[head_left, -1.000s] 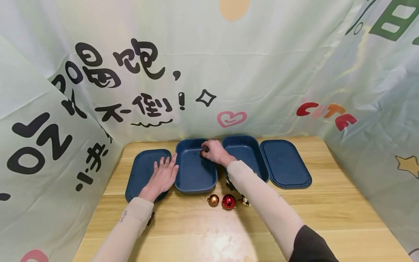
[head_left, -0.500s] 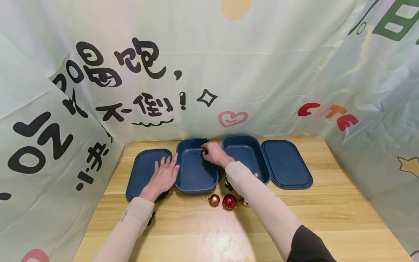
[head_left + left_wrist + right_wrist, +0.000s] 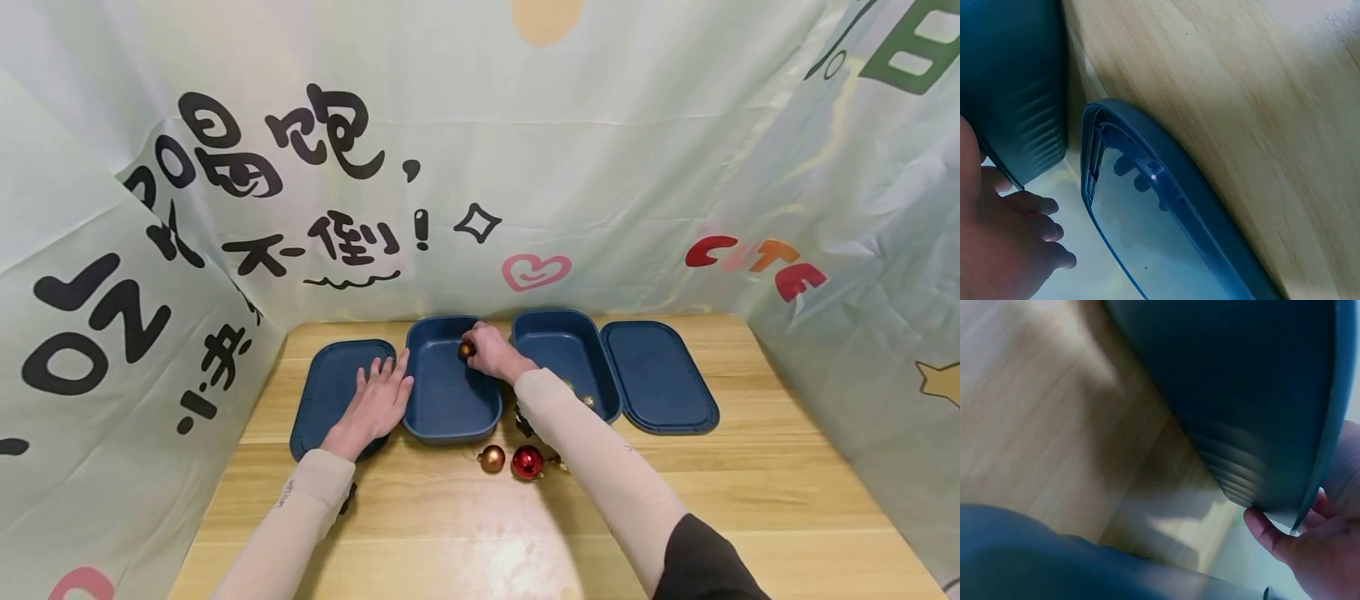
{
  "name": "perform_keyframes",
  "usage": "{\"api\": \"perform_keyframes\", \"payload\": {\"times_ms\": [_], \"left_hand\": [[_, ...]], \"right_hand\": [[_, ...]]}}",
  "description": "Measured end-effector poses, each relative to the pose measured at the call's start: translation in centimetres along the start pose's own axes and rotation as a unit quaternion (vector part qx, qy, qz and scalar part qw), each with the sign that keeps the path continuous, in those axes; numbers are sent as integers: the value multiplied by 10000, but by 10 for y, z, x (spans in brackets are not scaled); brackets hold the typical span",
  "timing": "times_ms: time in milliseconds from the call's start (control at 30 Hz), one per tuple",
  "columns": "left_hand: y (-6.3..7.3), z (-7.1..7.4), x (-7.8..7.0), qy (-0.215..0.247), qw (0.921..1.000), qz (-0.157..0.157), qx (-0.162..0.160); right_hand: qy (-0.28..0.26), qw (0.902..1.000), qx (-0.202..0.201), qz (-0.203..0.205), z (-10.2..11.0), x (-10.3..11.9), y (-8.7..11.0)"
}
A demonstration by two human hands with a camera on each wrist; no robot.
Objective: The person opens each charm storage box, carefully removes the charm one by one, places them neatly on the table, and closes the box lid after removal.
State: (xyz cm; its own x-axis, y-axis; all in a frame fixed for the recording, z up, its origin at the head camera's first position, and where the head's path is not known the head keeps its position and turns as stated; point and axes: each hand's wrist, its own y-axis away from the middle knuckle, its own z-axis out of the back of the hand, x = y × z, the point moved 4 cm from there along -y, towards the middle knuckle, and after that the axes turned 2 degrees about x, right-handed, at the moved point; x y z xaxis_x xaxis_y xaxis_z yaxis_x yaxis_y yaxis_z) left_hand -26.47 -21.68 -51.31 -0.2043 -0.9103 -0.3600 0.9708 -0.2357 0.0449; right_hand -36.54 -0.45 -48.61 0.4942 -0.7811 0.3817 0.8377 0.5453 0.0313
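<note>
A dark brown bauble (image 3: 467, 350) is held in the fingers of my right hand (image 3: 495, 352), at the back right of the left blue box (image 3: 450, 400). In the right wrist view, one digit (image 3: 1266, 534) lies against the outside of that box wall. My left hand (image 3: 375, 404) is spread with fingers straight above the left blue lid (image 3: 315, 417), its inner edge at the box's left rim. A gold bauble (image 3: 491, 459) and a red bauble (image 3: 527, 462) lie in front of the box. Beside them, another small ornament (image 3: 557, 461) is partly covered by my right sleeve.
The right blue box (image 3: 558, 342) stands beside the left one, with small gold ornaments (image 3: 587, 401) near its front. Farther right lies a second blue lid (image 3: 660, 375). A printed cloth (image 3: 637, 192) hangs behind and beside the wooden table (image 3: 750, 483).
The view has shifted slightly. Both hands keep nearly the same places, and the bauble stays in my right fingers. More of the ornaments in the right box now shows beside the sleeve.
</note>
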Motion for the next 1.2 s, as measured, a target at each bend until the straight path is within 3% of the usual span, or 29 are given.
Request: {"api": "perform_keyframes", "payload": {"times_ms": [500, 933, 1200], "left_hand": [[0, 2, -4, 64, 10000, -20, 34], [1, 1, -4, 40, 10000, 14, 49], [0, 2, -4, 13, 10000, 2, 16]], "right_hand": [[290, 9991, 315, 62, -7, -1, 1], [-146, 9993, 314, 148, -10, -1, 1], [-559, 9981, 267, -37, -4, -2, 1]]}}
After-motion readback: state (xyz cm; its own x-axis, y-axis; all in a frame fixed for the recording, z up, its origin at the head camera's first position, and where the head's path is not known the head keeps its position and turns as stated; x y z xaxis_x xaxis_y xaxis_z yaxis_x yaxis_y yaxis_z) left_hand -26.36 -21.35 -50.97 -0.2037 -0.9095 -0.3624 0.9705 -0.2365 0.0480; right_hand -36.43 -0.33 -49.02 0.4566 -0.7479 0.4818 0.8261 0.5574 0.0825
